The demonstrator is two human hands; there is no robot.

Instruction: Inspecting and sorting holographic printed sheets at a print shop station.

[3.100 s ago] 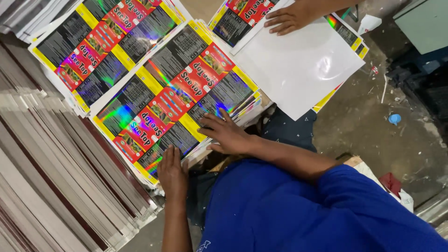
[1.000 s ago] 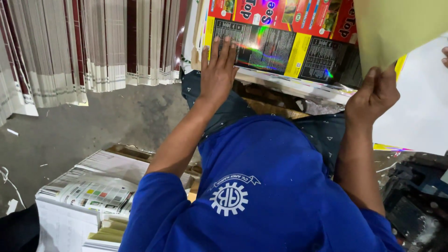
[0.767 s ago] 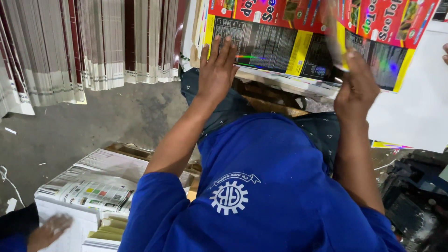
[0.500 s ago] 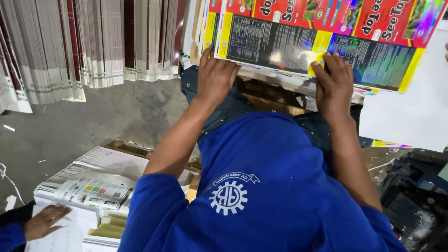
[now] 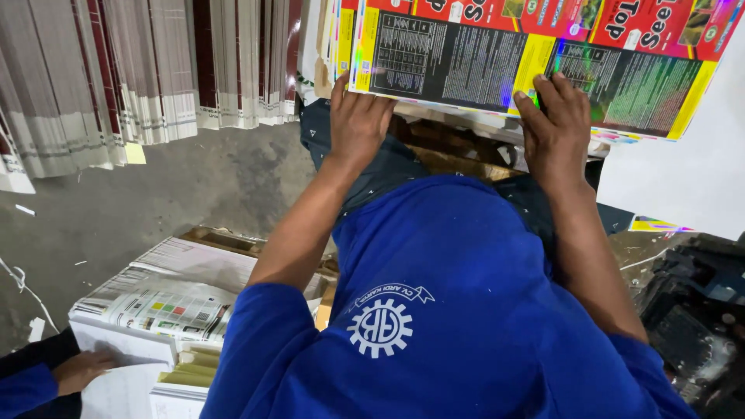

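Note:
A large glossy printed sheet point(image 5: 497, 62), with black, yellow and red panels, lies on top of a pile of like sheets at the top of the head view. My left hand point(image 5: 358, 124) holds its near edge at the left, fingertips tucked under the sheet and thumb at the side. My right hand point(image 5: 557, 128) rests on the same edge further right, fingers spread on top of a black panel and the thumb hidden. Both forearms reach up from my blue shirt point(image 5: 434, 310).
Fanned stacks of flat sheets point(image 5: 140, 70) line the upper left above a grey concrete floor point(image 5: 178, 194). A co-worker's hand point(image 5: 81, 371) rests on white paper beside a low pile of printed paper point(image 5: 171, 306). A white sheet point(image 5: 691, 178) lies at right, with dark equipment point(image 5: 698, 326) below it.
My right hand has swung a printed sheet over from the right and laid it on the pile. My left hand stayed at the pile's near edge. The co-worker's hand came into view.

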